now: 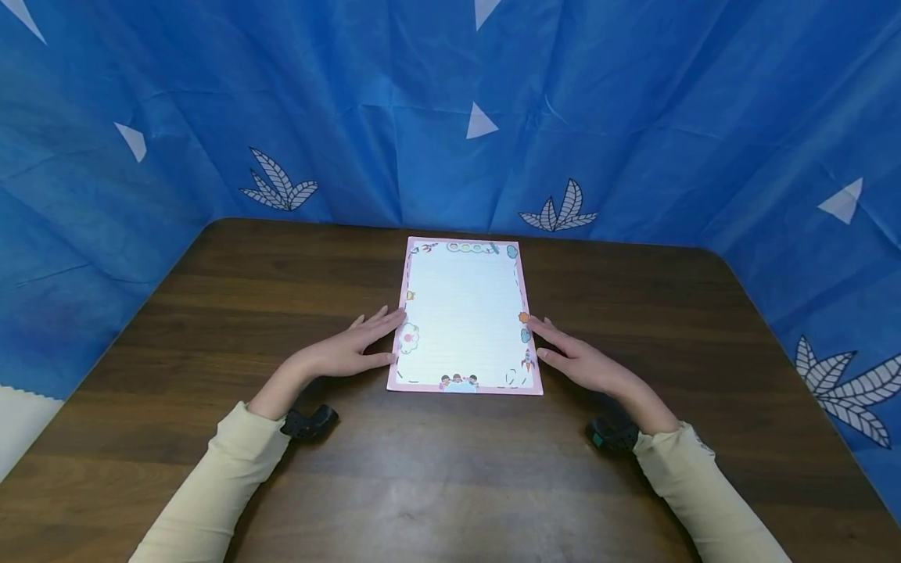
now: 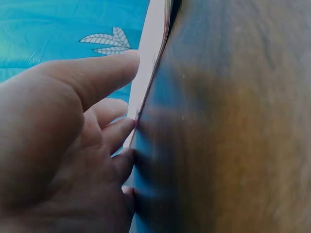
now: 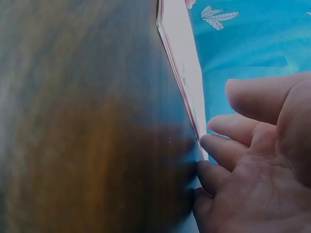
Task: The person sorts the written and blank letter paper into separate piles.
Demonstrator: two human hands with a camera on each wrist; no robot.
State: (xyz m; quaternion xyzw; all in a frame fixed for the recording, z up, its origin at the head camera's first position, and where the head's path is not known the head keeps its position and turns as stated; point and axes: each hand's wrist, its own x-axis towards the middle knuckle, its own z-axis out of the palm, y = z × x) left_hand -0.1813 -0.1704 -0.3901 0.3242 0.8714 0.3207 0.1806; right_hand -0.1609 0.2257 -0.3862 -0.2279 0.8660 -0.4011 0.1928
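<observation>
A stack of lined writing paper (image 1: pixel 464 313) with a pink border and cartoon drawings lies flat on the brown wooden table (image 1: pixel 317 266). Its layered edge shows in both wrist views. My left hand (image 1: pixel 348 348) rests at the stack's left edge, fingertips touching the border and fingers relaxed. On the opposite side, my right hand (image 1: pixel 580 361) touches the right edge with loosely extended fingers. In the left wrist view the thumb of the left hand (image 2: pixel 63 136) lies by the paper (image 2: pixel 151 53). The right hand (image 3: pixel 267 160) has its thumb raised beside the paper (image 3: pixel 182 53).
A blue curtain (image 1: pixel 436 172) with white triangles and leaf prints hangs behind and beside the table. Each wrist wears a black device, one on the left wrist (image 1: pixel 310 422) and one on the right wrist (image 1: pixel 612 435). A white patch (image 1: pixel 24 422) shows at the far left.
</observation>
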